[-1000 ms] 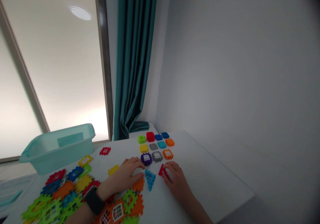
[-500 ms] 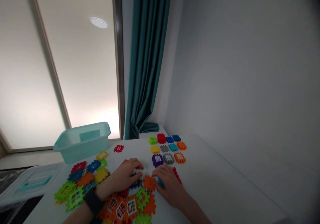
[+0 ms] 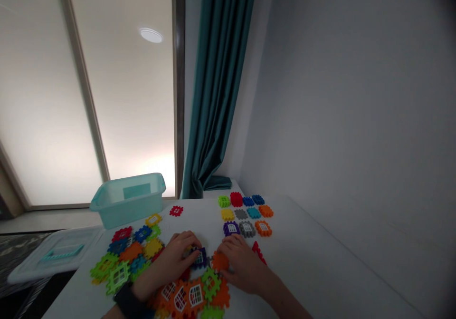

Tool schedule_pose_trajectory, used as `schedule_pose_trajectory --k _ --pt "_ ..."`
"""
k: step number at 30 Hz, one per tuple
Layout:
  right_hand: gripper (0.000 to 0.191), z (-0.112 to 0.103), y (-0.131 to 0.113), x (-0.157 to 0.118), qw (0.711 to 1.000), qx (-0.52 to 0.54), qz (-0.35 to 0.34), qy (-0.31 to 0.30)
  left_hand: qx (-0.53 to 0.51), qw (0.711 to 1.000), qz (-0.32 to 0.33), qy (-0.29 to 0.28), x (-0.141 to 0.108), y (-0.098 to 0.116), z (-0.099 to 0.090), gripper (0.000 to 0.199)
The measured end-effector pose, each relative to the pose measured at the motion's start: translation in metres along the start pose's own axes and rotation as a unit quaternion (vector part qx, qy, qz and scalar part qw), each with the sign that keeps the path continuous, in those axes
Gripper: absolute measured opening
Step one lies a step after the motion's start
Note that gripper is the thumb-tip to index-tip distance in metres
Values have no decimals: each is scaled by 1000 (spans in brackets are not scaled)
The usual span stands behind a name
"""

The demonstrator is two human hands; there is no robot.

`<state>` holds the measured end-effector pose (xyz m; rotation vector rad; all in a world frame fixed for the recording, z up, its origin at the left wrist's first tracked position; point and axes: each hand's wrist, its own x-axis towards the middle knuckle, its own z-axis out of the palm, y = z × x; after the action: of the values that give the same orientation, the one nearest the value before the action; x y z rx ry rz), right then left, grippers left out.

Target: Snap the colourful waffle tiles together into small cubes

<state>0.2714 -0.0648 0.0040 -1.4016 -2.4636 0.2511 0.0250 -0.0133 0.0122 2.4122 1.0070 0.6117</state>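
Observation:
My left hand point(image 3: 175, 256), with a dark watch on the wrist, has thumb and fingers around a dark purple window piece point(image 3: 200, 258). Close to its right, my right hand point(image 3: 242, 262) bends its fingers beside an orange piece point(image 3: 220, 261); whatever lies under its palm is hidden. Below the hands is a pile of orange window pieces point(image 3: 180, 299) with a green piece point(image 3: 211, 283) on it. Beyond the right hand, stacked pieces stand in rows, among them a purple stack point(image 3: 231, 228), a gray one point(image 3: 247, 229) and an orange one point(image 3: 263, 228).
A teal bin point(image 3: 131, 209) stands at the back left, with a clear lid point(image 3: 57, 252) in front. Mixed pieces point(image 3: 131, 251) lie left of my hands. A red piece point(image 3: 176, 210) lies alone; another red piece point(image 3: 259, 252) is right of my right hand.
The view has shifted, so the table things appear farther right. The purple piece by my left hand shows more of its face. The blue piece seen under my right hand is no longer visible.

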Motion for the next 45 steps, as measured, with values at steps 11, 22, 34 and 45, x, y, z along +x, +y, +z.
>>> schedule_pose_trajectory --k 11,22,34,45 --pt "32 3 -2 8 999 15 -24 15 8 1000 1 18 -6 -3 -3 17" --pt "45 0 -20 46 990 100 -52 81 15 998 -6 66 -7 -17 -8 22" --pt "74 18 -36 64 976 107 -101 161 126 987 23 102 -9 -21 -17 44" --pt "68 31 -23 45 960 97 -52 257 67 984 28 165 -10 -31 -16 46"
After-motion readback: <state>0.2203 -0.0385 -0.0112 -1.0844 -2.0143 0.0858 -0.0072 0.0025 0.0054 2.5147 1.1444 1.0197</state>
